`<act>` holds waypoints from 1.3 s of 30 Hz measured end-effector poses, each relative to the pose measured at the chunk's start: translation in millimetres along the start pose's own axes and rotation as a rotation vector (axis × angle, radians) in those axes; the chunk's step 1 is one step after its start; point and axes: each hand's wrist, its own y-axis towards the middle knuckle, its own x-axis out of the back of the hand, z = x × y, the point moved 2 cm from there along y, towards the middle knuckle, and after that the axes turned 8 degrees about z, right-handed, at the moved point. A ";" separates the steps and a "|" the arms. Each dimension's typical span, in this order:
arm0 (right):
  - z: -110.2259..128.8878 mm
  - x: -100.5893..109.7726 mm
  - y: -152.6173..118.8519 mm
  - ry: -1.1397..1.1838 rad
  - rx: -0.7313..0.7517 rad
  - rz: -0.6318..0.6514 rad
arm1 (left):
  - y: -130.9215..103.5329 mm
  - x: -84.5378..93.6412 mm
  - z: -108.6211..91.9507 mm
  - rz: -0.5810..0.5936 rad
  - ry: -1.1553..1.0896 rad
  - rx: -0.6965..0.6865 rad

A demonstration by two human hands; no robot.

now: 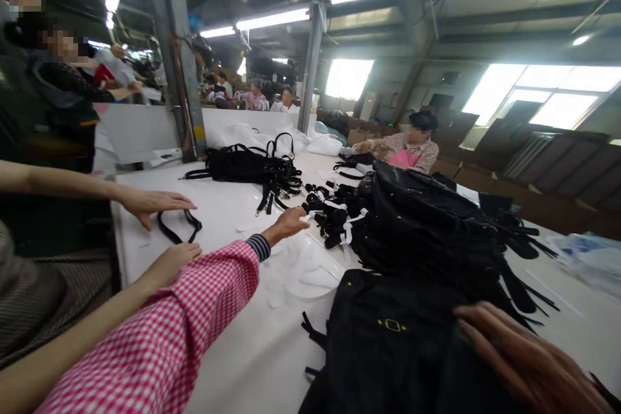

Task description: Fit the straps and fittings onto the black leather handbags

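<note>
My left hand, in a pink checked sleeve with a striped cuff, is stretched out to the edge of a pile of small black strap pieces with white wrapping. Its fingers are drawn together by a bit of white; what they hold is too small to make out. At the lower right, my right hand lies on a black bag, fingers extended. A gold-coloured buckle-shaped fitting shows on that bag. Behind it is a heap of more black bags.
On the left, a co-worker's two hands handle a black strap loop close to my left arm. More black straps are heaped farther back. Another person sits across the white table. Clear plastic lies at right.
</note>
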 end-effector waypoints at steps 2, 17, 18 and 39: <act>21.0 -5.5 79.5 -0.003 -0.091 0.128 | 33.0 1.7 10.9 0.029 0.011 -0.015; 5.9 -155.2 339.5 -0.059 -0.587 0.470 | 192.4 -37.9 43.1 0.385 0.040 -0.125; 9.0 -156.3 336.4 -0.069 -0.569 0.460 | 195.9 -41.0 39.3 0.422 0.044 -0.147; 3.4 -170.2 326.9 0.522 -0.566 0.379 | 189.3 -74.4 1.6 0.538 -0.790 -0.049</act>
